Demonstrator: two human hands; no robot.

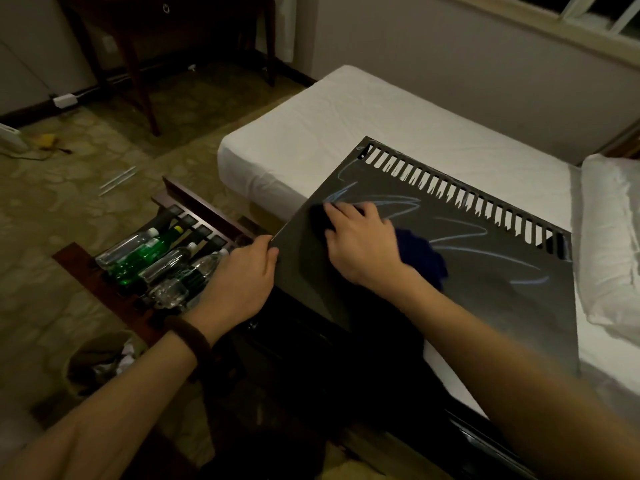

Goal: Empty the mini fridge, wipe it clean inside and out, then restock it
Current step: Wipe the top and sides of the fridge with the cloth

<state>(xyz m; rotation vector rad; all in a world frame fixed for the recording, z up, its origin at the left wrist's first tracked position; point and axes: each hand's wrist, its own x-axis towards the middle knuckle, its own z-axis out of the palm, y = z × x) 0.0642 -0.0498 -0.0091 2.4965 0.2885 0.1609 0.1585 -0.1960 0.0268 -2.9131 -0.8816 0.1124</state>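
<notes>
Left hand point(242, 275) grips mini fridge point(450, 271) corner; right hand point(360, 240), fingers flat, presses blue cloth point(424, 259): overlap strokes toward vent slots point(460, 195).

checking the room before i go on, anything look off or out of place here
The mini fridge sits on the bed, not the floor, wet streaks across its top. Bottles lie jumbled in a wooden tray on the carpet.
</notes>
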